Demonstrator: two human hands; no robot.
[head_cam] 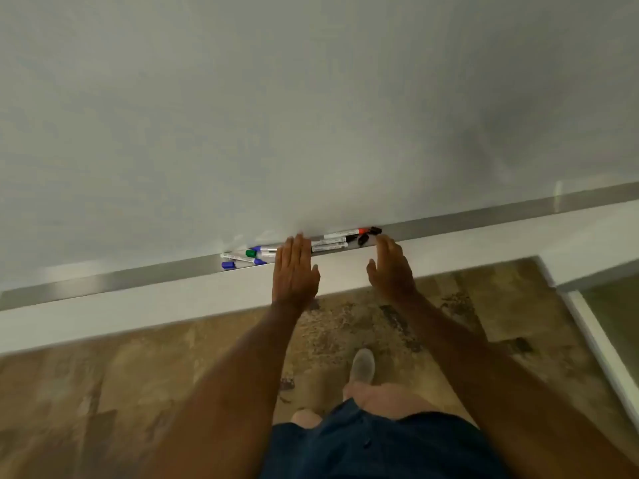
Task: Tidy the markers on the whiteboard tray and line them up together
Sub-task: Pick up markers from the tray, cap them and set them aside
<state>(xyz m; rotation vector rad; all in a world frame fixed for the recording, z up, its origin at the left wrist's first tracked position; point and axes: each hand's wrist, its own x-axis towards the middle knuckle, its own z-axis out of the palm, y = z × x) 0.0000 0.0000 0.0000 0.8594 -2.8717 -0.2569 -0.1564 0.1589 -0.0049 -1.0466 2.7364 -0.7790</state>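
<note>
A long metal tray (484,221) runs under the whiteboard (311,98). Several markers lie on it in two loose groups. On the left lie a green-capped marker (251,253) and blue-capped markers (229,265), crossing each other. On the right lie a red-capped marker (345,233) and black-capped markers (330,244). My left hand (294,271) is flat, fingers together, fingertips on the tray between the two groups. My right hand (390,267) is open and slightly cupped, fingertips at the tray's front edge just right of the black caps. Neither hand holds anything.
A white ledge (138,305) runs below the tray and turns a corner at the right (553,267). Below lies patterned brown flooring (138,392), with my shoe (362,366) and dark shorts (363,444) in view.
</note>
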